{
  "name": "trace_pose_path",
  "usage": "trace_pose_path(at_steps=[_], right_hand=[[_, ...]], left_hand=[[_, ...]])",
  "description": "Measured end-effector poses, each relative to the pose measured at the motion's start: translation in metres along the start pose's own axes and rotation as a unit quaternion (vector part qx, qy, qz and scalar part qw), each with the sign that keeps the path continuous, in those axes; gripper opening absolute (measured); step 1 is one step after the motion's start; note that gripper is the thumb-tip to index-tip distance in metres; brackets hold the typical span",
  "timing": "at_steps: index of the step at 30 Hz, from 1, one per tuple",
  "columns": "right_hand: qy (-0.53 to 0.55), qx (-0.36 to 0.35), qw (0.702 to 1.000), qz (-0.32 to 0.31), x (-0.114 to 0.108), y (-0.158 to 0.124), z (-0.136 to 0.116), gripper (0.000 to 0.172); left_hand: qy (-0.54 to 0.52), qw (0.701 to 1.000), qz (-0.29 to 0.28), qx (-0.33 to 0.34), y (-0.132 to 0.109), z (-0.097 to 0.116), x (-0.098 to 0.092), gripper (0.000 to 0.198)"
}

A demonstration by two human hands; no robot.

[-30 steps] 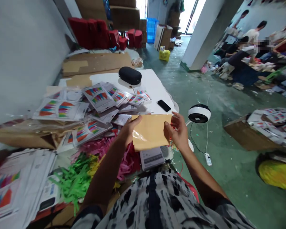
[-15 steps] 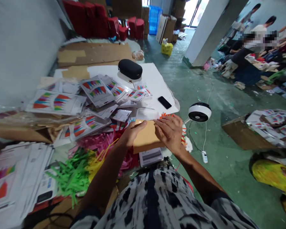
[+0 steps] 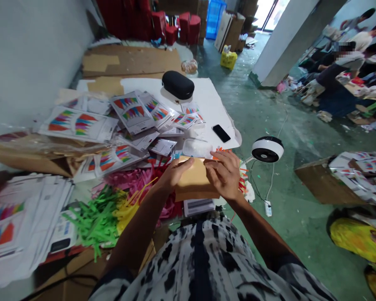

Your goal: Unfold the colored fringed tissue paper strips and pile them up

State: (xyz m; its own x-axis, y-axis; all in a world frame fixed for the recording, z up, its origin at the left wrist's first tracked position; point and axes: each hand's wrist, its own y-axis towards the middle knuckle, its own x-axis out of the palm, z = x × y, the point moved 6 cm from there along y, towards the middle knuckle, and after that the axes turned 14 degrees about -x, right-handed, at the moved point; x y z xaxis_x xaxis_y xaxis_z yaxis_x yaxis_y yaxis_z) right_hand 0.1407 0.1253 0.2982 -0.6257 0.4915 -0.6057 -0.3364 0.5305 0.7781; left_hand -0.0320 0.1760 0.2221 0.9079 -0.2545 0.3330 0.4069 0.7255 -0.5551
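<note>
Forearms: two, reaching forward from the patterned shirt (image 3: 178, 255); the elbows stand wider apart than the wrists.
Banded packet (image 3: 199, 207): one, white with dark bands, showing just past the near edge of the tan sheet (image 3: 194, 182).
Fringed strips: three heaps at the worker's left, green (image 3: 97, 221), yellow (image 3: 125, 213) and pink (image 3: 133, 182).
Tan sheet: one, carried between the hands, in front of the body.
Left hand (image 3: 173, 173): clasps the sheet's left side, thumb on top.
Right hand (image 3: 224, 173): back upward, fingers bent over the sheet's right part; whether they pinch it, I cannot tell.
Change: one second earlier the right hand was at the sheet's right edge, thumb on top; it now lies farther across, and the clear tray (image 3: 196, 147), then mostly covered, shows beyond.
Counter (image 3: 203, 90): one phone (image 3: 221, 133) and, farther off, one black case (image 3: 178, 85); printed packets (image 3: 133, 113) overlap too much to count.
Right side: one fan (image 3: 267, 149), one power strip (image 3: 268, 208), one filled carton (image 3: 313, 179).
Background: one yellow bag (image 3: 228, 58), one blue crate (image 3: 216, 19), and at least three people at far right.
</note>
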Motion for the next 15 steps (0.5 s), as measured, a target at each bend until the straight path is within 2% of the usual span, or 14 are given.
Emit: trace_pose_path(at_steps=[2, 3, 5, 6, 8, 10, 11, 13, 15], right_hand=[[0.041, -0.005, 0.999, 0.01, -0.004, -0.004, -0.002, 0.013], [0.069, 0.005, 0.997, 0.018, -0.006, -0.006, -0.001, 0.013], [0.131, 0.06, 0.989, 0.035, -0.007, -0.015, 0.006, 0.012], [0.168, 0.104, 0.979, 0.042, -0.004, -0.022, 0.012, 0.009], [0.26, 0.205, 0.943, 0.045, 0.011, -0.039, 0.029, 0.005], [0.35, 0.305, 0.885, 0.032, 0.037, -0.062, 0.045, 0.014], [0.382, 0.347, 0.856, 0.021, 0.052, -0.075, 0.053, 0.02], [0.41, 0.408, 0.816, -0.001, 0.08, -0.101, 0.068, 0.029], [0.413, 0.445, 0.794, -0.024, 0.104, -0.125, 0.081, 0.037]], left_hand=[[-0.004, 1.0, 0.026, 0.011, 0.003, 0.003, -0.017, 0.058], [-0.009, 0.998, 0.05, 0.025, 0.007, 0.005, -0.031, 0.057], [-0.009, 0.989, 0.127, 0.073, 0.018, 0.007, -0.073, 0.054], [-0.005, 0.978, 0.182, 0.106, 0.024, 0.008, -0.099, 0.052], [0.028, 0.946, 0.289, 0.143, 0.035, 0.002, -0.152, 0.05], [0.075, 0.901, 0.399, 0.155, 0.041, -0.01, -0.199, 0.046], [0.109, 0.874, 0.447, 0.153, 0.041, -0.016, -0.217, 0.046], [0.183, 0.826, 0.514, 0.141, 0.038, -0.026, -0.236, 0.057], [0.25, 0.79, 0.541, 0.143, 0.033, -0.033, -0.232, 0.066]])
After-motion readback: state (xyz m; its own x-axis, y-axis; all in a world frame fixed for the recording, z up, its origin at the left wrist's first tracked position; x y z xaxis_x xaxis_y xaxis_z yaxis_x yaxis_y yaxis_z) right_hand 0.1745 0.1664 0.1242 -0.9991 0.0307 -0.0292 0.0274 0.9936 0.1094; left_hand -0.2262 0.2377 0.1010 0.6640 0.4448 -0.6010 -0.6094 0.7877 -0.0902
